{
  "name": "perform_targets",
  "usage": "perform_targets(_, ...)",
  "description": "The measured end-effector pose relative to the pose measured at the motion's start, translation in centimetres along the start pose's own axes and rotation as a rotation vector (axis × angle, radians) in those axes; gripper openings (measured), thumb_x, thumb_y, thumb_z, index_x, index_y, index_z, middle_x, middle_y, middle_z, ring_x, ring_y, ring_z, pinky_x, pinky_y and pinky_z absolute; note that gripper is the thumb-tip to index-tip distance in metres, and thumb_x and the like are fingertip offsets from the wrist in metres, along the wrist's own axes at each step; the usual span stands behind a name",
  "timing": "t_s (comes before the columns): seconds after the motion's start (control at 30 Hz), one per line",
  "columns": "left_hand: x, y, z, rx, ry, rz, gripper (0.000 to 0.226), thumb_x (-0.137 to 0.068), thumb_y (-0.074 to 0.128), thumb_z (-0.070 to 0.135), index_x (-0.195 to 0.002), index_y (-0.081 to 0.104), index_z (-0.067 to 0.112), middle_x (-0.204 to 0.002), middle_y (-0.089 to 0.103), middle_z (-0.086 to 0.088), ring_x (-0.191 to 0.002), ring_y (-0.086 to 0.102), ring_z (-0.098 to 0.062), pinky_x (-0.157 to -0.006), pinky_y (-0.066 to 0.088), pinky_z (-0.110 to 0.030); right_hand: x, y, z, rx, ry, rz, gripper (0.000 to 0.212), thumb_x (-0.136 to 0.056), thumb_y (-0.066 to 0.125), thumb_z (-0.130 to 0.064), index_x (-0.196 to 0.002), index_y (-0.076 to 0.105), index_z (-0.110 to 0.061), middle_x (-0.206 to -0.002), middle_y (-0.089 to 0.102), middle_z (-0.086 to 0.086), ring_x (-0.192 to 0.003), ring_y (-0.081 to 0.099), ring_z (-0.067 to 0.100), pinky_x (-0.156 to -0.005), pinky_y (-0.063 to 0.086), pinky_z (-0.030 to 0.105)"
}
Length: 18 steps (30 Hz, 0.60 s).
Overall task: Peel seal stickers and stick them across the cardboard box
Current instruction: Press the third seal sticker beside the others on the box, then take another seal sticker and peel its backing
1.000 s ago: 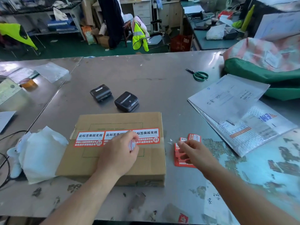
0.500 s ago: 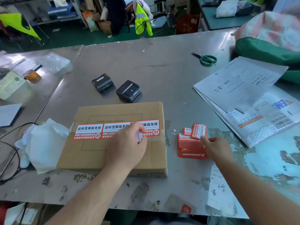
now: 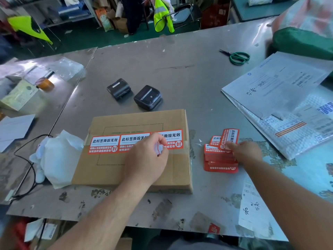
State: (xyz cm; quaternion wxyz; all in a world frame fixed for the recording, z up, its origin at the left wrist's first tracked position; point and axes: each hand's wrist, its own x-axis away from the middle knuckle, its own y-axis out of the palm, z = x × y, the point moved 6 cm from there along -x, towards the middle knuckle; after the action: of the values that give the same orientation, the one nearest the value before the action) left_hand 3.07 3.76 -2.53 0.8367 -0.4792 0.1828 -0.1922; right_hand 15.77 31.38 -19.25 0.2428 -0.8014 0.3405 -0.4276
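The cardboard box (image 3: pixel 133 152) lies flat with three seal stickers (image 3: pixel 108 144) across it. On it, the left hand (image 3: pixel 146 157) pinches peeled backing (image 3: pixel 158 147), probably clearing waste; right of it, the right hand (image 3: pixel 246 154) pinches a fresh sticker (image 3: pixel 229 138) off the stack (image 3: pixel 220 163).

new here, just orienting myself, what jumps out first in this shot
The row of red seal stickers across the top of the cardboard box at table centre stands out most. The left hand rests on that row, while the right hand lifts one sticker from the red stack beside the box.
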Motion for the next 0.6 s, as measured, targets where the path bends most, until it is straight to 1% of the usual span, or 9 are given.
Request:
perform_targets(0.07, 0.0, 0.0, -0.1, 0.001, -0.006, -0.003, 0.009, -0.083, 0.058, 0.021, -0.082, 0.056, 0.029, -0.074, 0.059, 0.016, -0.071, 0.055, -0.014, -0.054, 0.039, -0.026, 0.1, -0.4, -0.4, -0.107, -0.016, -0.01, 0.046, -0.092, 0.067, -0.044, -0.081, 0.074, 0.0, -0.082, 0.072, 0.016, -0.071, 0.063, 0.029, -0.066, 0.047, 0.036)
perform_targets(0.13, 0.0, 0.0, -0.1, 0.005, -0.008, -0.007, 0.009, -0.083, 0.059, 0.021, -0.082, 0.057, 0.029, -0.075, 0.06, 0.015, -0.071, 0.055, -0.014, -0.054, 0.039, -0.026, 0.3, -0.5, -0.5, -0.193, 0.005, -0.036, 0.038, -0.089, 0.072, -0.039, -0.077, 0.074, -0.003, -0.074, 0.069, 0.011, -0.06, 0.057, 0.02, -0.058, 0.044, 0.032)
perform_targets(0.17, 0.0, 0.0, -0.1, 0.004, -0.008, -0.007, 0.008, -0.083, 0.059, 0.021, -0.082, 0.057, 0.029, -0.075, 0.061, 0.015, -0.071, 0.055, -0.014, -0.053, 0.039, -0.026, 0.4, -0.4, -0.4, -0.21, 0.018, -0.055, 0.035, -0.088, 0.074, -0.037, -0.076, 0.073, -0.004, -0.071, 0.067, 0.01, -0.057, 0.055, 0.019, -0.056, 0.042, 0.031)
perform_targets(0.27, 0.0, 0.0, -0.1, -0.005, -0.004, -0.006, 0.008, -0.083, 0.058, 0.022, -0.082, 0.056, 0.03, -0.074, 0.061, 0.015, -0.07, 0.055, -0.014, -0.052, 0.037, -0.026, 0.8, -0.3, 0.3, -0.229, 0.081, -0.094, 0.031, -0.086, 0.077, -0.031, -0.076, 0.07, -0.003, -0.067, 0.062, 0.012, -0.055, 0.053, 0.024, -0.058, 0.045, 0.034)
perform_targets(0.4, 0.0, 0.0, -0.1, -0.006, 0.002, -0.006, 0.008, -0.084, 0.059, 0.021, -0.082, 0.057, 0.028, -0.073, 0.059, 0.017, -0.069, 0.054, -0.012, -0.05, 0.035, -0.021, 1.2, -0.2, 1.0, -0.124, 0.088, -0.103, 0.035, -0.085, 0.078, -0.03, -0.071, 0.065, -0.001, -0.063, 0.061, 0.015, -0.049, 0.054, 0.025, -0.055, 0.048, 0.034)
perform_targets(0.5, 0.0, 0.0, 0.0, -0.004, 0.002, 0.004, 0.009, -0.083, 0.06, 0.019, -0.081, 0.057, 0.028, -0.069, 0.054, 0.019, -0.068, 0.05, -0.01, -0.049, 0.031, -0.017, 1.4, -0.6, 0.8, -0.091, 0.048, -0.105, 0.039, -0.082, 0.081, -0.03, -0.079, 0.07, 0.007, -0.064, 0.065, 0.016, -0.05, 0.056, 0.026, -0.061, 0.052, 0.038)
perform_targets(0.53, 0.0, -0.1, 0.0, -0.004, 0.002, 0.006, 0.009, -0.083, 0.06, 0.019, -0.081, 0.057, 0.028, -0.07, 0.055, 0.019, -0.068, 0.051, -0.01, -0.05, 0.032, -0.018, 1.5, -0.7, 0.7, -0.097, 0.048, -0.105, 0.039, -0.082, 0.081, -0.03, -0.079, 0.07, 0.007, -0.065, 0.066, 0.017, -0.051, 0.057, 0.026, -0.064, 0.054, 0.039)
perform_targets(0.6, 0.0, 0.0, 0.0, -0.004, 0.004, 0.007, 0.01, -0.083, 0.061, 0.019, -0.081, 0.057, 0.028, -0.073, 0.056, 0.018, -0.07, 0.053, -0.011, -0.05, 0.034, -0.019, 1.8, -0.8, 0.7, -0.146, 0.067, -0.109, 0.034, -0.085, 0.079, -0.026, -0.077, 0.068, 0.006, -0.067, 0.067, 0.019, -0.051, 0.057, 0.026, -0.064, 0.054, 0.038)
